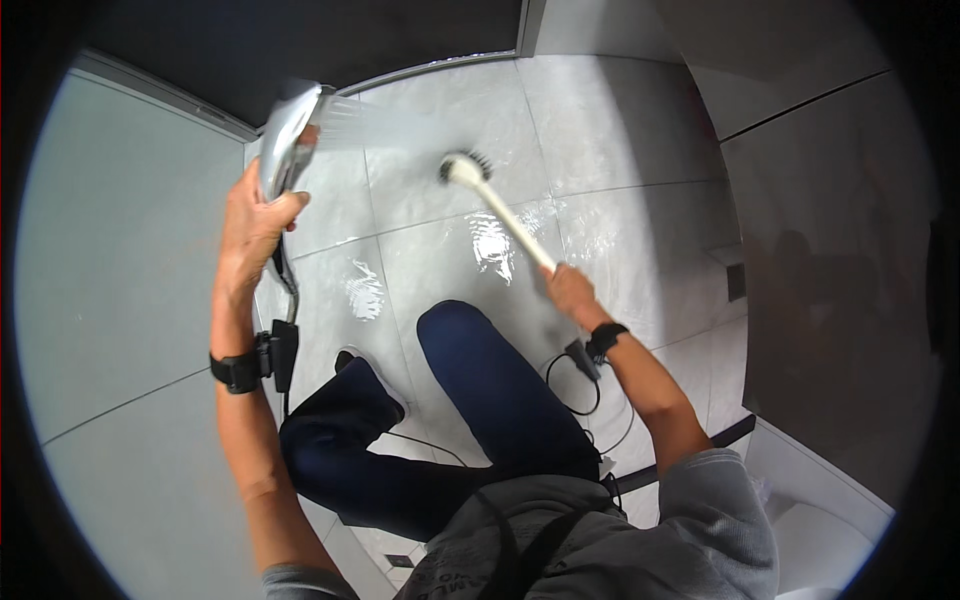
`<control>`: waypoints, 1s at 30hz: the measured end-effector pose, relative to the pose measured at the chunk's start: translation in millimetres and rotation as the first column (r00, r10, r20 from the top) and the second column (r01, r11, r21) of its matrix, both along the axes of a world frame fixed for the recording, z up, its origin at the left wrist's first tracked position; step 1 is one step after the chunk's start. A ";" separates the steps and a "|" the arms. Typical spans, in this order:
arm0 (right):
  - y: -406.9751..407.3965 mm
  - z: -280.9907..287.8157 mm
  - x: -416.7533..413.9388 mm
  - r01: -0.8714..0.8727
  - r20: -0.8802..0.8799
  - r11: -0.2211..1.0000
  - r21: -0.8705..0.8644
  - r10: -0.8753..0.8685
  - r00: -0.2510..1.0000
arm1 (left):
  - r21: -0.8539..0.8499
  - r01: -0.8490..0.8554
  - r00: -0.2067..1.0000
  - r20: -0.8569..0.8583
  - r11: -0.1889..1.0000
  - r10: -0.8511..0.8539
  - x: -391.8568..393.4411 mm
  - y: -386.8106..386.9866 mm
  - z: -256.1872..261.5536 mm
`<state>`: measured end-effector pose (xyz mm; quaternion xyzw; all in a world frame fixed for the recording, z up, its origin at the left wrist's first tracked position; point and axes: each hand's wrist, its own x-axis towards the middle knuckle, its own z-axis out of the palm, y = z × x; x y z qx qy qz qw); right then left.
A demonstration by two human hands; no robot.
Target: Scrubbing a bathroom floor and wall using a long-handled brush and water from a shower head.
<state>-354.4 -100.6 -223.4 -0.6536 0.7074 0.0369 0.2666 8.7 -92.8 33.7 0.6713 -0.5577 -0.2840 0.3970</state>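
My left hand [259, 217] grips a chrome handheld shower head [289, 142] at its neck, raised beside the left wall. Water [375, 124] sprays from its face towards the right. My right hand [571, 292] holds the end of a long cream handle belonging to a scrub brush [514, 225]. The brush's round head, with dark bristles, is at the edge of the spray, over the wet tiled floor [450, 255]; whether the bristles touch the tiles I cannot tell. Below my left hand the shower hose [292, 304] runs down past the forearm.
Tiled wall [135, 247] stands close on my left, a dark panel [315, 45] in front, and a glossy dark panel [817, 285] on my right. A floor drain [736, 283] sits at the right. Black cables [581, 409] hang by my right wrist. My bent knees [457, 330] are below.
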 end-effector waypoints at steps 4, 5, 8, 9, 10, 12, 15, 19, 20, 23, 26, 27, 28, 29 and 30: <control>22.1 21.6 16.5 -0.077 -0.062 0.997 0.033 0.079 0.995 | 0.033 0.029 0.997 -0.068 0.999 -0.027 10.9 -1.3 -11.0; 17.7 19.9 1.3 -0.060 -0.085 0.998 -0.002 0.059 0.995 | 0.039 0.020 0.998 -0.066 0.999 -0.017 14.0 -3.2 -12.4; -4.4 19.7 -67.7 0.169 -0.132 0.977 -0.128 -0.185 0.974 | 0.046 -0.006 0.991 -0.136 0.999 0.012 11.6 -8.3 -9.4; -12.4 23.4 -79.6 0.270 -0.083 0.949 -0.162 -0.286 0.955 | 0.053 0.000 0.991 -0.131 0.999 0.007 13.2 -10.9 -7.8; -20.2 25.3 -84.6 0.273 -0.087 0.950 -0.154 -0.288 0.954 | 0.071 0.000 0.992 -0.129 0.997 0.010 11.5 -14.2 -5.4; -32.6 24.1 -92.0 0.371 -0.034 0.920 -0.128 -0.378 0.925 | 0.099 0.013 0.993 -0.120 0.995 -0.001 6.7 -19.6 -1.7; 4.9 32.0 -37.2 0.197 -0.031 0.978 -0.069 -0.200 0.979 | 0.136 0.022 0.994 -0.110 0.990 -0.007 10.2 -20.8 -5.1; 44.1 45.5 33.7 0.003 0.050 0.993 0.119 -0.009 0.999 | 0.121 0.032 0.994 -0.110 0.992 -0.019 7.2 -23.6 -7.3; 43.2 50.5 46.1 -0.072 0.080 0.991 0.110 0.064 0.995 | 0.144 0.044 0.994 -0.103 0.989 -0.029 9.1 -24.4 -9.0; 35.1 62.0 33.8 -0.104 0.071 0.991 0.088 0.098 0.993 | 0.150 0.056 0.994 -0.099 0.987 -0.041 6.5 -26.7 -9.7; 43.8 65.9 -25.1 0.114 0.007 0.984 0.137 -0.116 0.993 | 0.186 0.058 0.994 -0.106 0.981 -0.039 10.2 -26.7 -11.9; 50.0 61.3 -52.8 0.240 -0.054 0.967 0.090 -0.236 0.970 | 0.188 0.058 0.993 -0.110 0.980 -0.038 9.5 -26.1 -9.9; 57.3 52.8 -91.8 0.284 -0.043 0.959 0.018 -0.283 0.958 | 0.182 0.068 0.993 -0.108 0.981 -0.048 7.2 -27.2 -8.9; 65.9 49.2 -125.1 0.303 -0.102 0.943 -0.137 -0.318 0.943 | 0.175 0.081 0.992 -0.107 0.981 -0.062 5.4 -29.4 -9.6; 66.8 61.8 -141.4 0.397 -0.094 0.916 -0.061 -0.401 0.911 | 0.179 0.076 0.993 -0.103 0.981 -0.058 8.6 -26.8 -8.1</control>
